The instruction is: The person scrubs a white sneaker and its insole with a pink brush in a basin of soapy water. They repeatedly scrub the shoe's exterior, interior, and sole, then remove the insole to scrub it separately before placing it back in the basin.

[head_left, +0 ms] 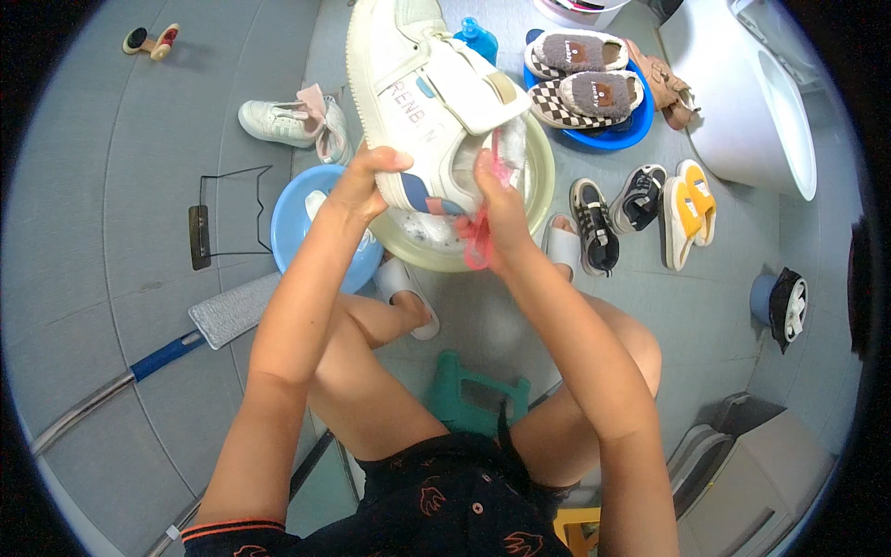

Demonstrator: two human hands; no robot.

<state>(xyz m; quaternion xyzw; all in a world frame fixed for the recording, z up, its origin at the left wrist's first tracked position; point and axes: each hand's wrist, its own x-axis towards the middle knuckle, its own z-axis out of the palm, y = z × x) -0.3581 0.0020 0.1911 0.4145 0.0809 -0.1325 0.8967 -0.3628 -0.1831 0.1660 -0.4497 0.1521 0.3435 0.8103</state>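
Observation:
A white sneaker (pixel 405 116) with a strap and a blue-and-pink heel patch is held up over a pale green basin (pixel 540 186). My left hand (pixel 364 182) is closed around its heel end. At the shoe's opening, my right hand (pixel 502 206) grips a pink-handled brush (pixel 479 246); its working end is partly hidden by the shoe and fingers. Suds and water show in the basin below. Just left of it stands a light blue basin (pixel 290 206) with white pieces inside. Behind the sneaker is a blue bottle (pixel 477 39).
White shoes (pixel 278 123) lie at the far left. A blue basin (pixel 613 139) holds checkered shoes. Black sneakers (pixel 594 227), yellow slippers (pixel 684 223) and a white toilet (pixel 742 102) are on the right. A flat mop (pixel 232 311) lies left; a green stool (pixel 447 390) is beneath me.

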